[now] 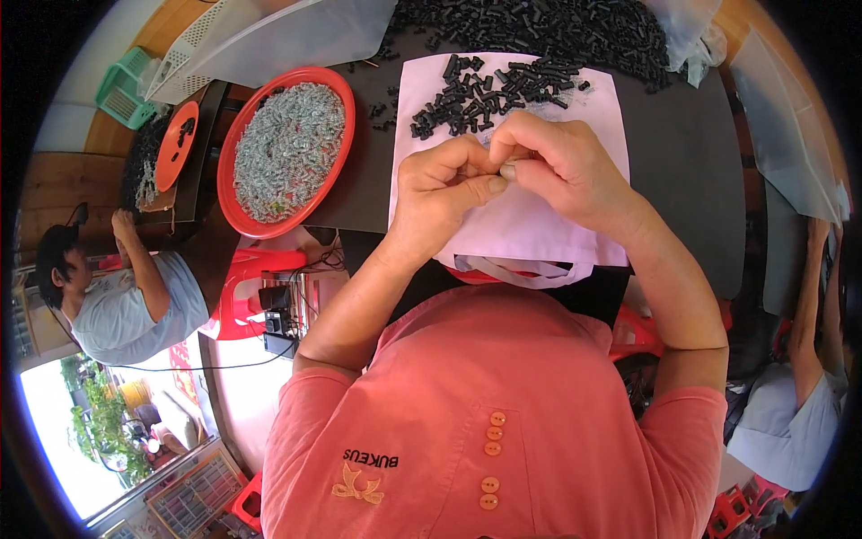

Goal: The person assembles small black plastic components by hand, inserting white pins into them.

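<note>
My left hand (444, 184) and my right hand (557, 162) meet over a pale pink cloth (521, 229) spread on a dark table (673, 153). Their fingertips pinch a tiny part together; it is too small and too covered to name. Just beyond my fingers lies a heap of small black plastic pieces (489, 90) on the cloth. A bigger pile of the same black pieces (548, 27) covers the far table edge.
A round red tray (242, 135) full of small silvery-grey parts sits left of the cloth. A smaller orange tray (176, 144), a green basket (126, 90) and a white basket (193, 45) lie further left. One person sits at the left, another at the right edge.
</note>
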Motion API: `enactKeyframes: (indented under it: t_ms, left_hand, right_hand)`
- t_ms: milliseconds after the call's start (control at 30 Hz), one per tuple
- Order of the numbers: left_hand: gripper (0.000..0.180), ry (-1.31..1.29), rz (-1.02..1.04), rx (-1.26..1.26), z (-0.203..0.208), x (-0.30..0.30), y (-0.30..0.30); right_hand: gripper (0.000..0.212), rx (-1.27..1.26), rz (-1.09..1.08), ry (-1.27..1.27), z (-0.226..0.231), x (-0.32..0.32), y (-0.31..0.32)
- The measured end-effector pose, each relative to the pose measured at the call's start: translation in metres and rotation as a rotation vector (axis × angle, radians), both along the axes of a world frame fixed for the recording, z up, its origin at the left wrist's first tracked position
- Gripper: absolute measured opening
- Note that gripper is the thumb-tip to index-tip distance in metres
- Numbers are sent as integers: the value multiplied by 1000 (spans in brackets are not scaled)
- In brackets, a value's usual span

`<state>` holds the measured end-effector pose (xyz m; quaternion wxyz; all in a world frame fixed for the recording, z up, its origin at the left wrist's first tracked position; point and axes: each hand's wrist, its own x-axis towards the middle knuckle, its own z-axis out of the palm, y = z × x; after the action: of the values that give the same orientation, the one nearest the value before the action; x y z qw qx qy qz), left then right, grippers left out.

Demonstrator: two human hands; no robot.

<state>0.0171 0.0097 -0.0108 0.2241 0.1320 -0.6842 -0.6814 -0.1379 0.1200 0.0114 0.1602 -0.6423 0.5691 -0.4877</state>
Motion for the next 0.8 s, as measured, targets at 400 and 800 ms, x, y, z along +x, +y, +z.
enactKeyframes:
  t_ms: [400,800]
  left_hand:
    - [10,16,-8,7,1,0,0]
    - [10,-5,-5,42,2,1,0]
  right_hand:
    - [14,23,-10,19,3,0,1]
    - [13,8,-18,36,2,0,1]
